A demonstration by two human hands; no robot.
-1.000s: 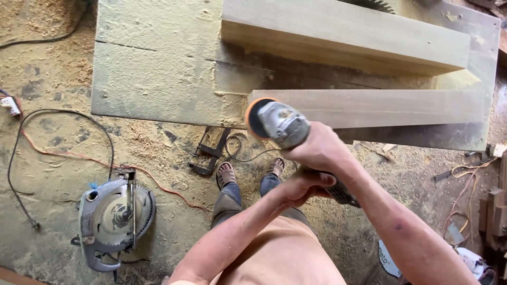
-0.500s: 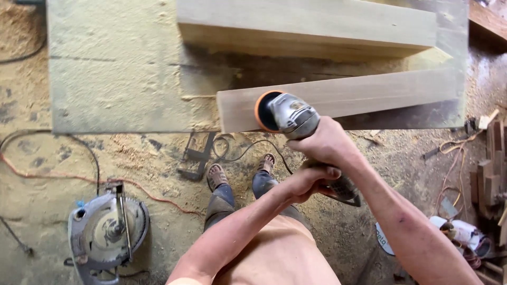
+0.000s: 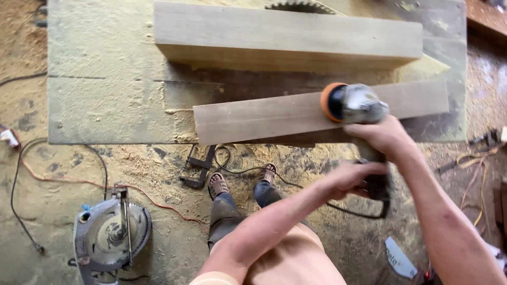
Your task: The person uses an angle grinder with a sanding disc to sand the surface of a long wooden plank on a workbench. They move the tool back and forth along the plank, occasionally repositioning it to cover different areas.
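head view: right hand (image 3: 384, 138) is wrapped around the neck of an angle grinder (image 3: 355, 105), its orange disc on the wooden plank (image 3: 296, 115) right of centre. left hand (image 3: 352, 178), fingers closed, grips the dark rear handle below. circular saw (image 3: 111, 236) sits lower left.

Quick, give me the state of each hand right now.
Left hand: closed around the rear handle of the angle grinder.
Right hand: closed around the grinder's body, behind its head, disc against the plank.
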